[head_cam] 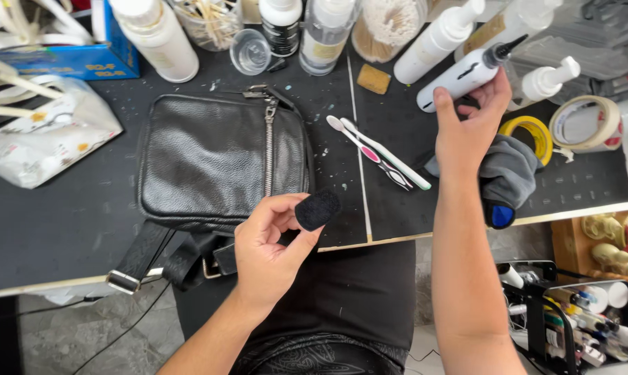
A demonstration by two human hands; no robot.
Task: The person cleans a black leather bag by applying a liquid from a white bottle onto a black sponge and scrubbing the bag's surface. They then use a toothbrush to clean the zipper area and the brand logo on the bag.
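Black pad (318, 209) pinched in left hand (269, 246); right hand (467, 128) grips white bottle (460, 76) beyond toothbrushes (380, 153).

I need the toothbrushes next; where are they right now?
The two toothbrushes lie side by side on the black mat at centre, between the black leather bag and the right hand.

The scene is brightly and evenly lit with soft, daylight-like light from above, so shadows stay faint. A soft sheen spreads across the black leather bag (220, 156), and the white bottles (158, 35) along the top edge look nearly washed out. The dark tabletop (50, 222) shows no glare. Focus is sharp across the middle; the wide lens bends and leans things outward at the edges and corners, where detail softens slightly.
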